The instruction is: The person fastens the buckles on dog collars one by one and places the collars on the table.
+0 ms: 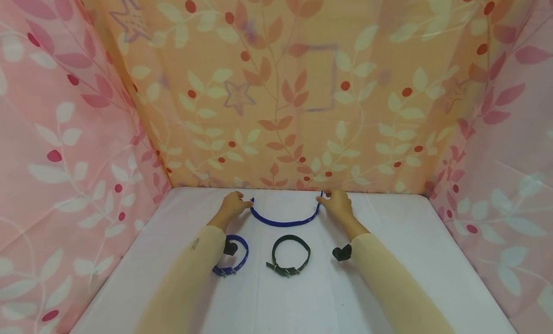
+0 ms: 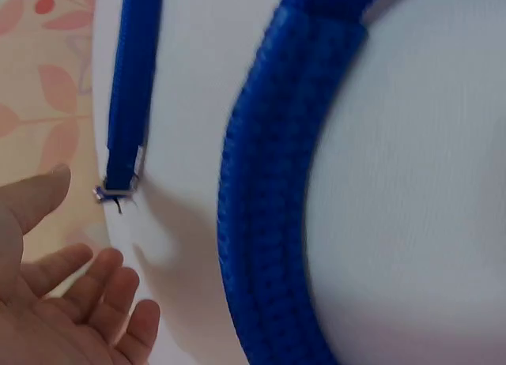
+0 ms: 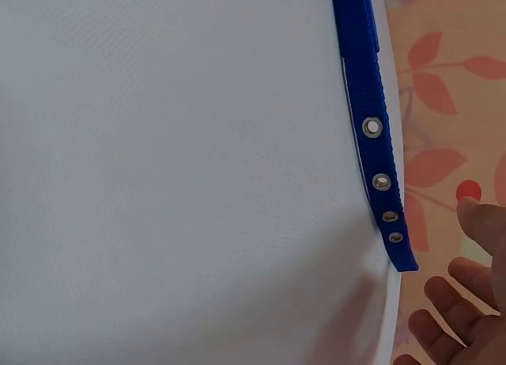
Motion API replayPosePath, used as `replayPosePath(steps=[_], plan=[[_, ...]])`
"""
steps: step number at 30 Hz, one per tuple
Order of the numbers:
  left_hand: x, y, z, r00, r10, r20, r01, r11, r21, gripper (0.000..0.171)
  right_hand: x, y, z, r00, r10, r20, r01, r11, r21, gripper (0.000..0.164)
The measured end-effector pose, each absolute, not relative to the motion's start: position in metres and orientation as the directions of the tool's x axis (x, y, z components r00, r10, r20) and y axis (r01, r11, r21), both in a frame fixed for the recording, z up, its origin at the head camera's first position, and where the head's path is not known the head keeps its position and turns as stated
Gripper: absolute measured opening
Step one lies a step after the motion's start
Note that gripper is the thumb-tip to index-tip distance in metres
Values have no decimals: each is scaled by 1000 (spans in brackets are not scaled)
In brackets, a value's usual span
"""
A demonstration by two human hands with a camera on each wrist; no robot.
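Observation:
An unbuckled blue pet collar (image 1: 282, 224) lies in a U-shaped curve near the far edge of the white table, its two ends pointing away from me. My left hand (image 1: 233, 205) is beside its buckle end; in the left wrist view the fingers are loosely spread, apart from the metal buckle (image 2: 117, 191). On the other side, my right hand (image 1: 339, 204) is next to the end with eyelet holes (image 3: 382, 182), its relaxed fingers holding nothing. A second blue collar (image 1: 247, 253), buckled into a ring, lies by my left wrist and is partly hidden by it.
A dark green collar (image 1: 309, 253), also buckled into a loop, lies nearer to me in the middle of the white table (image 1: 302, 305). Patterned orange cloth (image 1: 276, 132) hangs behind the table, with pink leaf-print cloth (image 1: 26, 195) along the sides.

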State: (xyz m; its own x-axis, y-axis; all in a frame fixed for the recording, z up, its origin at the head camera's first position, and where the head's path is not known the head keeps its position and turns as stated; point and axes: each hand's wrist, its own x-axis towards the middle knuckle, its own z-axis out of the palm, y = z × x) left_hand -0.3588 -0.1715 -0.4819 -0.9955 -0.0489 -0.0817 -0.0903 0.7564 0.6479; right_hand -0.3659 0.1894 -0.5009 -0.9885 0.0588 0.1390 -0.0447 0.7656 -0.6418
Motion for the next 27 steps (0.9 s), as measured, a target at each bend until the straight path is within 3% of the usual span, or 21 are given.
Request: replayPosePath(steps=[9, 15, 22, 27], plan=[[-373, -162, -490, -994, -40, -98, -91, 795, 599, 50, -370, 185, -518, -990, 99, 99, 21, 806, -591, 51], [-368, -148, -490, -993, -93, -69, -115, 847, 519, 31, -366, 174, -517, -987, 132, 95, 59, 835, -548, 41], [-364, -139, -486, -981, -175, -80, -192, 852, 487, 22, -367, 169, -514, -989, 130, 72, 78, 867, -492, 27], [-366, -139, -490, -978, -198, -60, -202, 841, 502, 17, -367, 169, -514, -987, 133, 90, 65, 845, -530, 27]])
